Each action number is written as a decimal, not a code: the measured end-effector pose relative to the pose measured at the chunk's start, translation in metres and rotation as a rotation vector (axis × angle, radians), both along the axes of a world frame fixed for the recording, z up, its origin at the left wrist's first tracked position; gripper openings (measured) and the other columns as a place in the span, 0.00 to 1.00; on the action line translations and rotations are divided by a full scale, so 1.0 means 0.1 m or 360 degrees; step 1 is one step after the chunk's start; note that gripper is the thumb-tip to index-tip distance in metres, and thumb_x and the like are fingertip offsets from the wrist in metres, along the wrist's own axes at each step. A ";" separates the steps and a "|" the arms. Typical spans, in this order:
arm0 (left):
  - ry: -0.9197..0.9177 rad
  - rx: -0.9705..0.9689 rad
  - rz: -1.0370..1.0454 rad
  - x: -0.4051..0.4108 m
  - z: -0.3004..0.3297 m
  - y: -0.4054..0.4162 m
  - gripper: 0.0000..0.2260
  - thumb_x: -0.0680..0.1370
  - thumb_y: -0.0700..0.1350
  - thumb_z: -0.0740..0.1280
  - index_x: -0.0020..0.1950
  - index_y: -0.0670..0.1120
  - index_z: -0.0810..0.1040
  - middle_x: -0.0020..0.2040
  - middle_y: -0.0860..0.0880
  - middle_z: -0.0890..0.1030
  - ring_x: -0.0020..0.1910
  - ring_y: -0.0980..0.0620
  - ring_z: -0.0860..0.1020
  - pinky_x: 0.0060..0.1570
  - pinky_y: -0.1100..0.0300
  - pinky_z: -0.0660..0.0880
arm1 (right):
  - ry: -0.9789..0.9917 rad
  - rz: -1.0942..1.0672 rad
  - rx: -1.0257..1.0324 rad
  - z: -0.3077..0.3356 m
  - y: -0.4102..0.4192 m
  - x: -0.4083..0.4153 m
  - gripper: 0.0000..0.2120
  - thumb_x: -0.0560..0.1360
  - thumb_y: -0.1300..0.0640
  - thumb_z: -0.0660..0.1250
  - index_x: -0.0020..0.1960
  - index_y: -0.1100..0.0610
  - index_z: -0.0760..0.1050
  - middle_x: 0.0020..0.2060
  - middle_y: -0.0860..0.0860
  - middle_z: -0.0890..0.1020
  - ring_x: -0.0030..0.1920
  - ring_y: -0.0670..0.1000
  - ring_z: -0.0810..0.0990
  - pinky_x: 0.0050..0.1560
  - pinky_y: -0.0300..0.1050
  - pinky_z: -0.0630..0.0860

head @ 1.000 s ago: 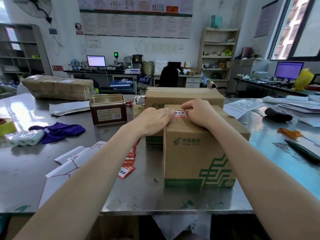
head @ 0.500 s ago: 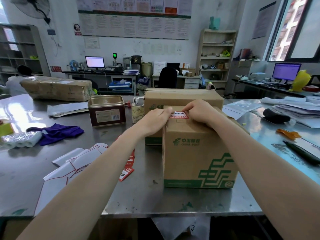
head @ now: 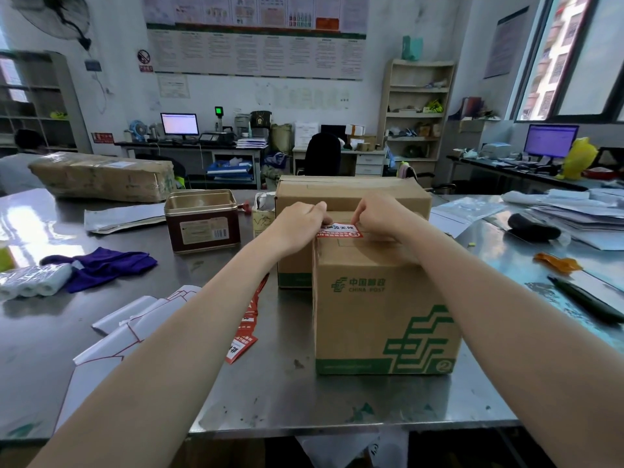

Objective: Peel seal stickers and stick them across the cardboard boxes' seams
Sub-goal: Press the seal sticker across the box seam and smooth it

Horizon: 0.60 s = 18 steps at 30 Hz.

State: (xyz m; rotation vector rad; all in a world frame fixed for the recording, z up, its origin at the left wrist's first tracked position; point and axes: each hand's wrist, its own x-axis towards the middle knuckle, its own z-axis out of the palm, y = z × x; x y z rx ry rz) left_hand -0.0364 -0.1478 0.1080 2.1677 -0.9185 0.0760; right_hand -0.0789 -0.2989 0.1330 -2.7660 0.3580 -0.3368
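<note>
Both my hands shifted outward along sticker [head: 339, 230]; left hand [head: 297, 224], right hand [head: 380, 216] pinch its ends, pressing it across box [head: 381, 298] seam.

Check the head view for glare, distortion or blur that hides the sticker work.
Head view: window glare whitens the steel table at far left, away from the work; wide-angle bending curves the shelves and window frame at the edges; the sticker on the front box is sharp enough to see, its small print unreadable; both hands cover its ends.
</note>
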 end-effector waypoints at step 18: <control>-0.0013 -0.0031 0.0049 0.03 -0.03 0.01 0.22 0.83 0.49 0.49 0.56 0.42 0.82 0.60 0.43 0.80 0.59 0.47 0.74 0.58 0.59 0.64 | -0.0331 0.0053 0.0422 0.03 -0.01 -0.11 0.08 0.75 0.70 0.55 0.49 0.61 0.70 0.50 0.61 0.80 0.51 0.56 0.80 0.56 0.53 0.77</control>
